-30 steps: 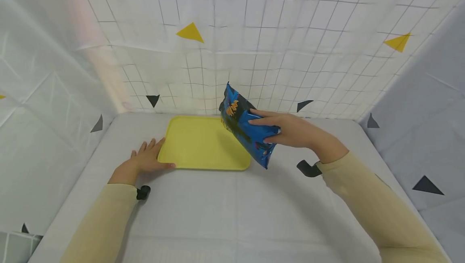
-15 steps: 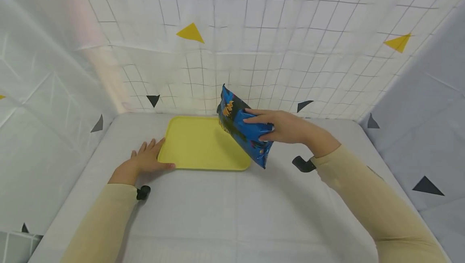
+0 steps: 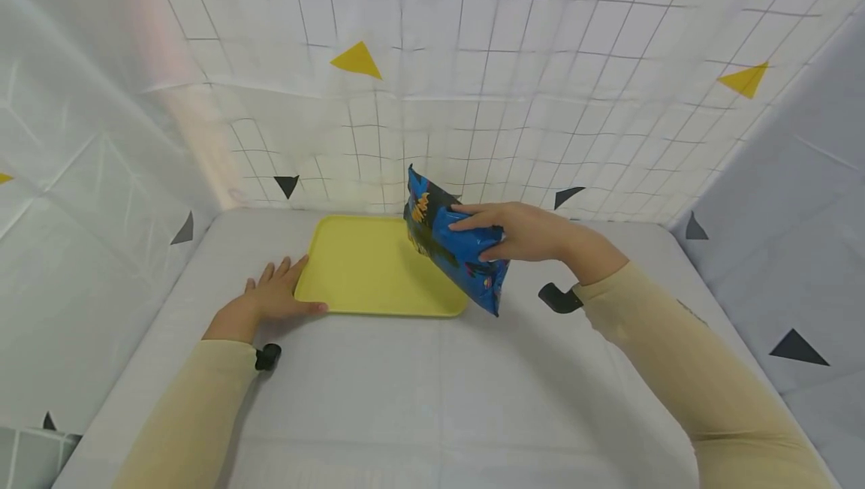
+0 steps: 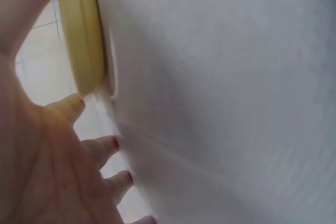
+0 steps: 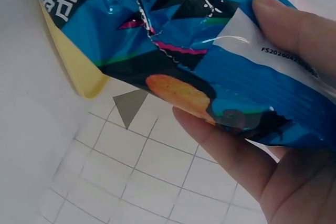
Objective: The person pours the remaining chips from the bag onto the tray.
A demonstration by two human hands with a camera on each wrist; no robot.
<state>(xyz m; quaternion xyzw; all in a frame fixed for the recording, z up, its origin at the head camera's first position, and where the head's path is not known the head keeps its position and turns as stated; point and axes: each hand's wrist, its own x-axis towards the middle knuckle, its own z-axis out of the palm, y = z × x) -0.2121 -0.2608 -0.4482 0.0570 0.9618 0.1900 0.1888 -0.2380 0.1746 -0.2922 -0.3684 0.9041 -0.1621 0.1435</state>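
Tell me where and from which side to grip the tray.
Likely best: the tray by its left rim, from the left, where the left hand touches it. The raised edge should give fingers purchase, while the bag in the right hand partly hides the right end in the head view.

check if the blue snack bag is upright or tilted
Tilted: in the head view, the right hand holds the blue snack bag slanting down rightward.

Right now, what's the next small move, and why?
Probably ease the blue bag left and lower it onto the yellow tray: the right hand holds it tilted across the tray's right end in the head view, and the left hand touches the left end.
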